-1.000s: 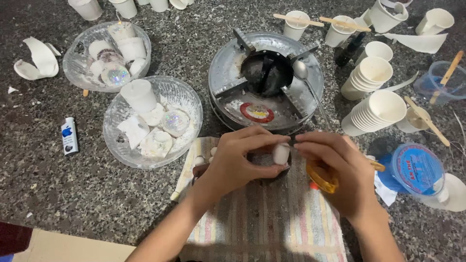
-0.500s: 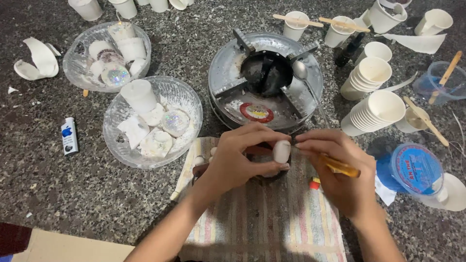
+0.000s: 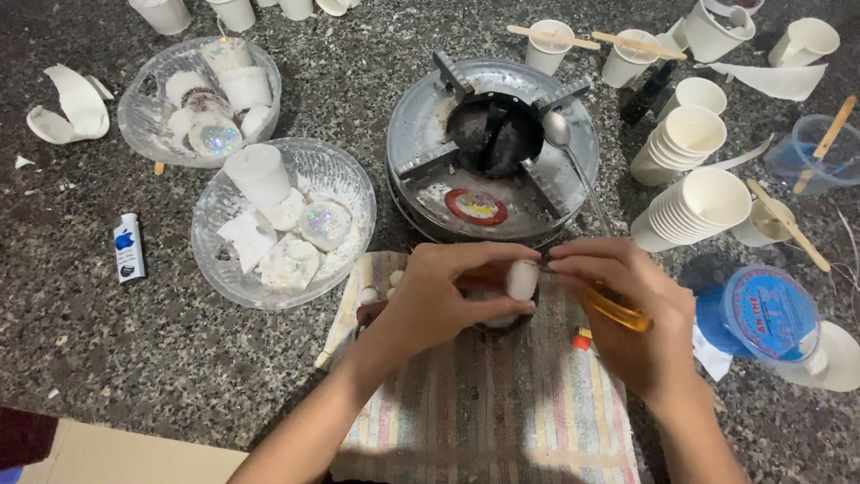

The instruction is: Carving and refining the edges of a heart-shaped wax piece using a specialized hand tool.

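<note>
1. Holding a small white candle (image 3: 521,280) between its fingers, the left hand (image 3: 443,300) sits over the striped cloth (image 3: 502,403).
2. The right hand (image 3: 627,314) grips a yellow tool (image 3: 616,309), and its fingertips come close to the candle.
3. The candle is in the middle, just in front of the round metal stove (image 3: 493,148).
4. A dark thing sits under the hands on the cloth. The hands hide most of it, so I cannot tell what it is.
5. A spoon (image 3: 569,157) lies across the stove.
6. A glass bowl (image 3: 285,222) with white candle bits stands to the left of the hands. A second bowl (image 3: 199,100) stands behind it.
7. Stacks of paper cups (image 3: 694,208) stand to the right of the stove. Some cups farther back have wooden sticks (image 3: 553,38) lying on top.
8. A blue round lid (image 3: 772,314) lies to the right, near the right hand.
9. A small white and blue lighter (image 3: 128,248) lies on the stone counter (image 3: 107,358) at the left.
10. A little orange bit (image 3: 582,339) lies on the cloth by the right hand.
</note>
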